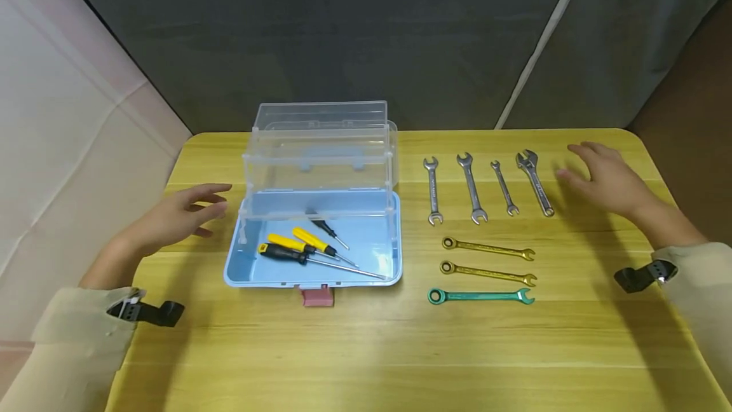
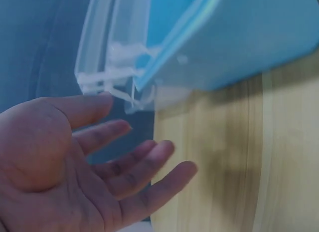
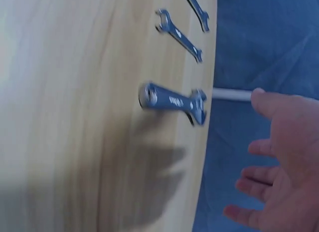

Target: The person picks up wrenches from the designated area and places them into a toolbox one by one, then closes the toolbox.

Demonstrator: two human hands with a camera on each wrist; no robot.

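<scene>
Holding nothing: left hand [image 1: 177,216] spread, fingers relaxed, just beside the open pale-blue plastic toolbox [image 1: 313,275] with its clear lid raised, probably to steady it; right hand [image 1: 607,178] likewise spread, hovering near the steel adjustable wrench [image 1: 535,182]. Laid out on the yellow wooden table [image 1: 400,348], well apart from the box: silver spanners [image 1: 471,187], two gold ones [image 1: 488,248], one green [image 1: 480,296]; screwdrivers [image 1: 309,248] inside.

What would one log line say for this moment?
left hand: open, beside toolbox | right hand: open, near adjustable wrench | screwdrivers: in toolbox
</scene>
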